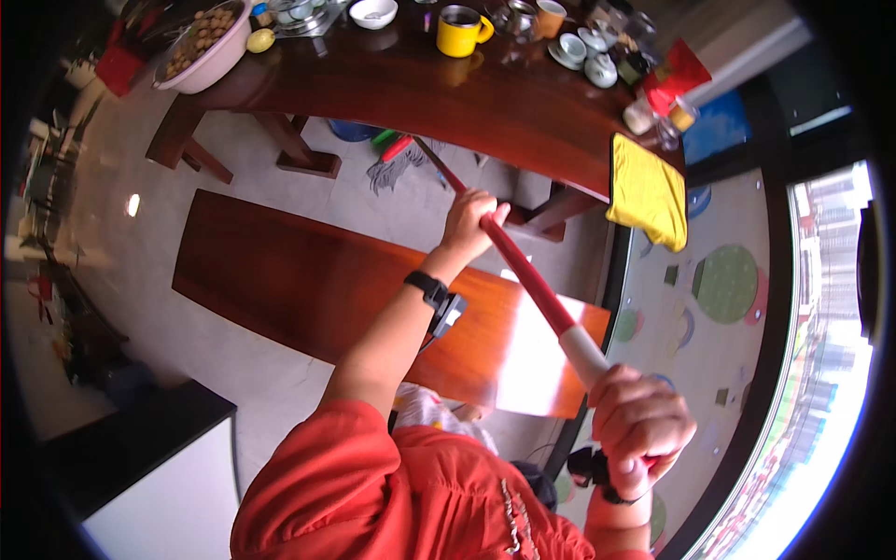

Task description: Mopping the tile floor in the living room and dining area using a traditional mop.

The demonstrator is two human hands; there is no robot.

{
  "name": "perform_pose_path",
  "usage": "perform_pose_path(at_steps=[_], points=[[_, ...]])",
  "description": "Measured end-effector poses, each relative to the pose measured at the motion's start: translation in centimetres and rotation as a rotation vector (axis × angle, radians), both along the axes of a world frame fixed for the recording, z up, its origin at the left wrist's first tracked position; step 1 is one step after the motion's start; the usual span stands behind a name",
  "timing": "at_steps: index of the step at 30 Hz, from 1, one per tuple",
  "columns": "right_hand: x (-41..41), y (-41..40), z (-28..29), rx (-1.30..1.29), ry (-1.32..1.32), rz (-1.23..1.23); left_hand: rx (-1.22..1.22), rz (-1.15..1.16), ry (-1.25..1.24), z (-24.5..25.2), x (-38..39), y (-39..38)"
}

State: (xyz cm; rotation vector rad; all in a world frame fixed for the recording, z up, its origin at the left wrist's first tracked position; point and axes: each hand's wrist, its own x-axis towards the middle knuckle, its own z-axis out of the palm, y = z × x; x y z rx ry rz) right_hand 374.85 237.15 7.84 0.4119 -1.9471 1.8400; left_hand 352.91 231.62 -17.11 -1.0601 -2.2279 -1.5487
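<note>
Both my hands grip the red and white handle of a string mop (528,269), which slants from lower right up to the table's far underside. My left hand (470,222) closes around the red shaft near its middle. Lower down, my right hand (640,420) is wrapped around the handle's end, just past the white section. The grey mop strings (393,173) lie on the tiled floor beneath the table, with a red and a green piece beside them. Part of the shaft's far end is hidden by the table edge.
A wooden bench (315,259) stands between me and the long wooden table (392,84). On the table are a pink basin (217,63) of walnuts, a yellow mug (458,35) and teaware (572,47). A yellow cloth (647,192) hangs off its right end, near the window.
</note>
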Motion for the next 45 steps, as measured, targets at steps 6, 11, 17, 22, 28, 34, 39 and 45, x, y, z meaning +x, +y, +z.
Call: perform_pose_path(at_steps=[6,11,17,22,28,34,39,45], points=[[0.2,0.3,1.0,-0.081,-0.095,-0.04,-0.061,0.01,-0.053,-2.4,3.9,-1.3],[2.3,2.1,0.2,-0.152,-0.112,-0.035,-0.135,0.003,-0.142,-5.5,8.9,-2.6],[6.4,6.4,5.5,-0.192,0.129,0.127,-0.021,0.014,-0.018,2.2,11.3,0.4],[8.1,5.1,6.8,-0.036,0.174,0.104,0.13,0.072,0.122,5.7,8.8,2.1],[5.9,2.8,5.6,0.083,0.201,-0.043,0.137,0.062,0.145,5.8,5.0,3.6],[1.8,1.6,-2.2,0.085,0.028,-0.221,-0.146,-0.095,0.035,-0.8,0.1,1.7],[3.4,1.5,-1.0,0.014,-0.013,-0.15,-0.144,-0.068,0.051,-1.9,3.1,1.4],[6.7,1.6,-1.7,-0.095,-0.119,-0.114,-0.212,-0.029,-0.075,-4.3,9.5,-0.4]])
